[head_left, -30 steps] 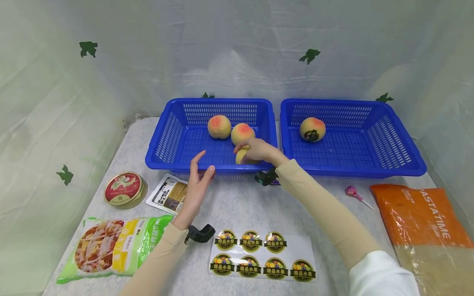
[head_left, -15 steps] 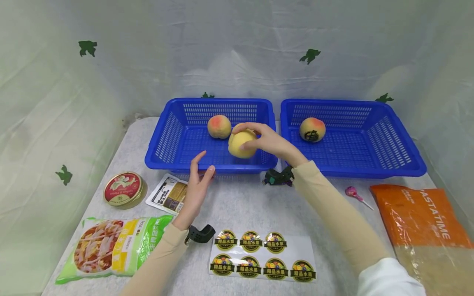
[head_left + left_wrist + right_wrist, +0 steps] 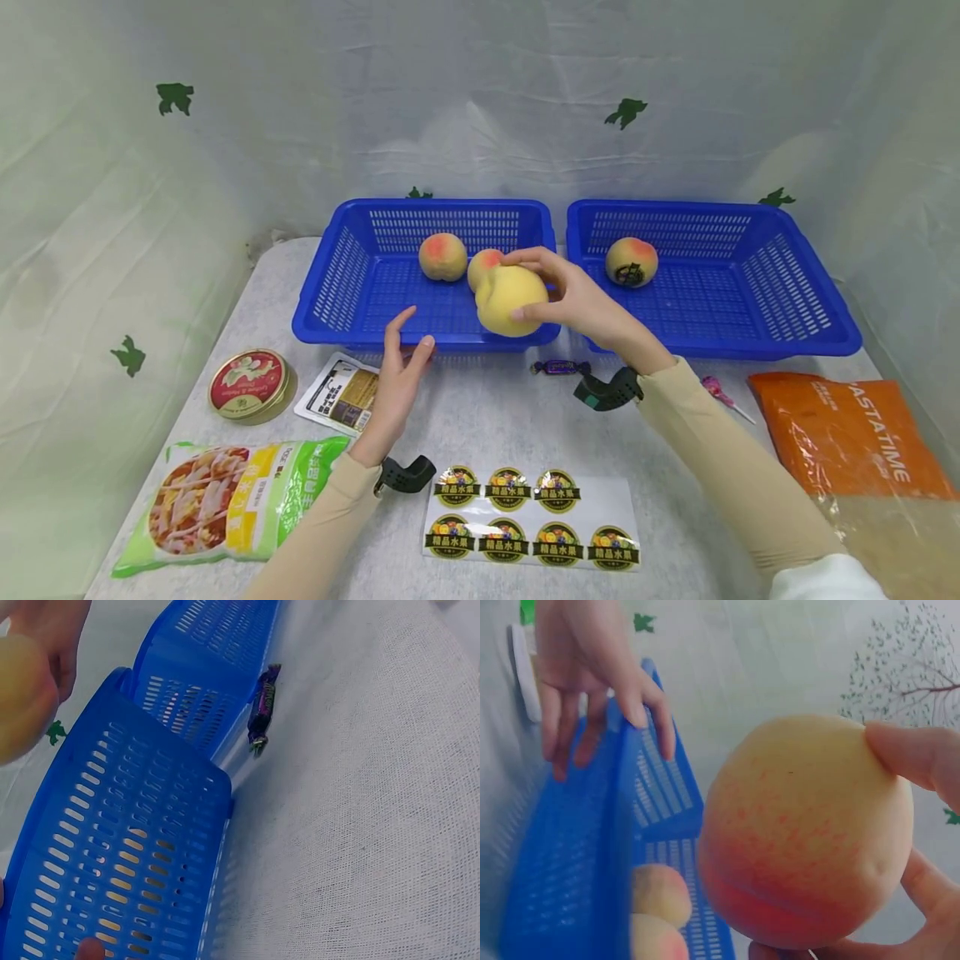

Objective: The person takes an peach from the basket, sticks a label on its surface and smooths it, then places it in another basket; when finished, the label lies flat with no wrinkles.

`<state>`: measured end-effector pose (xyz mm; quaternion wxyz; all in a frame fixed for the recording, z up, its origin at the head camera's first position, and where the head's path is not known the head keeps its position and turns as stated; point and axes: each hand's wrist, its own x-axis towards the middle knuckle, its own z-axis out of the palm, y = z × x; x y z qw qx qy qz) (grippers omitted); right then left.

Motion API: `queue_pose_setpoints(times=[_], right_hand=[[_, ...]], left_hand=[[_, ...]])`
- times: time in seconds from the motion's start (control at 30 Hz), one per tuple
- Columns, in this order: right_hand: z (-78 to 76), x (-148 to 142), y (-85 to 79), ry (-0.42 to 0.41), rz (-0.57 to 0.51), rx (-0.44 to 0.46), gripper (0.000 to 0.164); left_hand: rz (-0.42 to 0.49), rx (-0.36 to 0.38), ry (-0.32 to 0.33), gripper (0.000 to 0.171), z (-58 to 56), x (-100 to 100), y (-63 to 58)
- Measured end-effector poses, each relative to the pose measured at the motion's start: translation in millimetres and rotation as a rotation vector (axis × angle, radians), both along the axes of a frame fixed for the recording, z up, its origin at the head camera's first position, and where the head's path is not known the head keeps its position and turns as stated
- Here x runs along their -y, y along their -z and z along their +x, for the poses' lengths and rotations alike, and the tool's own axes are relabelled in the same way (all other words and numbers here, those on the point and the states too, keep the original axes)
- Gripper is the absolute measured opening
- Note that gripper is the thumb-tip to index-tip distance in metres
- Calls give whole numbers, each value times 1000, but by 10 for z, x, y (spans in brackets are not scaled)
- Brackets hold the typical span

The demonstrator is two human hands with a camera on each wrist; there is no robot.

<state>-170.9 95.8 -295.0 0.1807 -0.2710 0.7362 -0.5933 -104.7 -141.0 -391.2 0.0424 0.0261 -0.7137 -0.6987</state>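
My right hand [image 3: 581, 304] holds a peach [image 3: 512, 300] between thumb and fingers, above the near right part of the left blue basket [image 3: 390, 337]. Its red-blushed side faces the camera in the right wrist view. My left hand [image 3: 397, 387] is at that basket's near rim with relaxed fingers. Its index finger reaches over the rim, while other fingers hang outside the wall in the right wrist view. Whether they press the wall, I cannot tell. Inside this basket lie a peach [image 3: 442, 257] and another, partly hidden peach [image 3: 483, 265].
The right blue basket [image 3: 750, 346] holds a peach with a dark round sticker [image 3: 631, 262]. A sticker sheet [image 3: 532, 518] lies in front. Around it are a wrapped candy [image 3: 560, 367], lollipop [image 3: 714, 388], orange pasta bag [image 3: 847, 442], round tin [image 3: 251, 385], white pouch [image 3: 341, 393] and green food bag [image 3: 232, 504].
My right hand has lifted the peach out of the left basket's near right corner, then moved it right and nearer. A peach behind shows again. The left hand has stayed put.
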Motion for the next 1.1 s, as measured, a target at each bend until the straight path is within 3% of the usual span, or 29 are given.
queue_pose_setpoints(times=[0.23, 0.53, 0.7, 0.93, 1.1], right_hand=[[142, -203, 282, -54, -51, -18, 54], [423, -469, 591, -92, -137, 46, 56], [548, -586, 796, -101, -48, -40, 57], [742, -546, 895, 26, 118, -103, 56], [798, -501, 999, 37, 184, -200, 55]], left_hand=[[-15, 4, -3, 49, 0, -5, -10], [14, -6, 6, 50, 1, -4, -1], [22, -9, 5, 50, 1, -7, 1], [0, -10, -6, 49, -3, -6, 7], [10, -11, -2, 50, -5, -7, 16]])
